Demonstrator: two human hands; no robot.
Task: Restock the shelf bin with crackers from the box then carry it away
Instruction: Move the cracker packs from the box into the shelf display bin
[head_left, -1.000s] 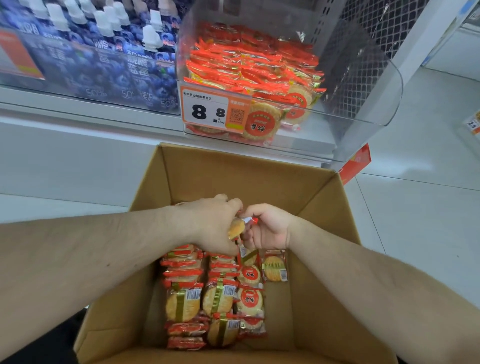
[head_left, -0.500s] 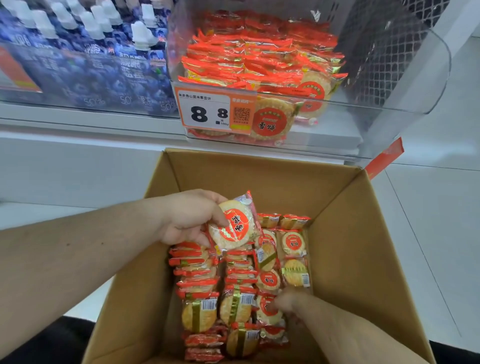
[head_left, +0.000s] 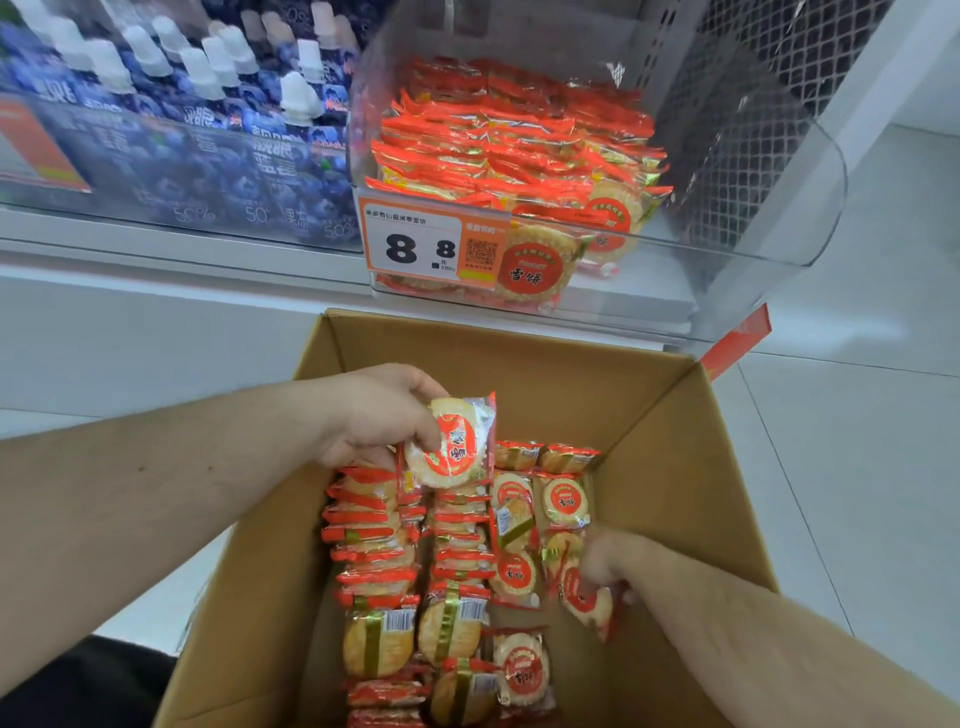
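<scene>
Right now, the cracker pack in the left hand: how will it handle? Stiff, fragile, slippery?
Likely light: the left hand lifts the cracker pack by fingertips alone. Probably stiff in the middle, since one round cracker fills it, with floppy crimped ends. Probably brittle, and the glossy film may slip, so avoid squeezing.

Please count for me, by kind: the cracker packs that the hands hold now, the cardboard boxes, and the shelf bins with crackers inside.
Held cracker packs: 2, one cracker pack in the left hand, another in the right hand
Cardboard box: 1
Clear shelf bin with crackers: 1
Total: 4
</scene>
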